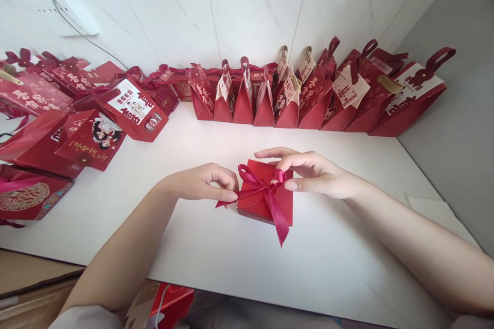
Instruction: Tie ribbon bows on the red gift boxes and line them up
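Note:
A small red gift box [250, 211] rests on the white table in front of me. Over its lid lies a magenta satin ribbon [275, 211], tied in a bow with one tail hanging down the near side. At the box's left edge, my left hand [212, 182] pinches the other ribbon tail between thumb and fingers. On the right, my right hand [309, 172] has its thumb and index finger at the bow's right loop, its other fingers stretched over the back edge of the box. The loop sits between those two fingertips.
Several red and cream gift boxes [266, 108] with ribbon handles line the wall. More red boxes [96, 139] crowd the left side. A white tabletop [216, 267] surrounds the box. Below its front edge are cardboard [31, 277] and a red bag [173, 300].

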`<state>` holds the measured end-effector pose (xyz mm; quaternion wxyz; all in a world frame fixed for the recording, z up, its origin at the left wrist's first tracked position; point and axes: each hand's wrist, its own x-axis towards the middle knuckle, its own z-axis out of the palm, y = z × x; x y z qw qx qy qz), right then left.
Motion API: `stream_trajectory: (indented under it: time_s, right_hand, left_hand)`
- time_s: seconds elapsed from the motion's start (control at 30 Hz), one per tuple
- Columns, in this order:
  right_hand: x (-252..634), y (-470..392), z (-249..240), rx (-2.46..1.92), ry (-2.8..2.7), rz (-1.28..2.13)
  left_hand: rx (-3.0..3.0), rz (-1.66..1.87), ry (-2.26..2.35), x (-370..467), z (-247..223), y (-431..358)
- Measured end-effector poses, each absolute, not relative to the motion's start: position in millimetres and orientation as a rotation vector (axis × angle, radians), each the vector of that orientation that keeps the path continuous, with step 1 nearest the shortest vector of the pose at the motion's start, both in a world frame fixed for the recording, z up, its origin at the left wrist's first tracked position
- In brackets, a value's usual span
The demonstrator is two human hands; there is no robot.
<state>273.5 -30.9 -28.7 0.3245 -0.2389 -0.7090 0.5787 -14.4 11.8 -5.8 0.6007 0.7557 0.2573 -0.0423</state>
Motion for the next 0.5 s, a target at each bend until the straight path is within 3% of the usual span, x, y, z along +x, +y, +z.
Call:
stream_trajectory:
  time_s: [0.23, 0.5]
  right_hand:
    - [269.3, -33.4, -28.4, -0.733, -1.906, 1.256]
    - [269.6, -34.4, -27.8, -0.758, -1.693, 1.456]
  left_hand:
    - [1.763, -0.093, 0.559, -13.7, -6.2, 12.9]
    - [1.753, -0.101, 0.561, -14.4, -6.9, 11.7]
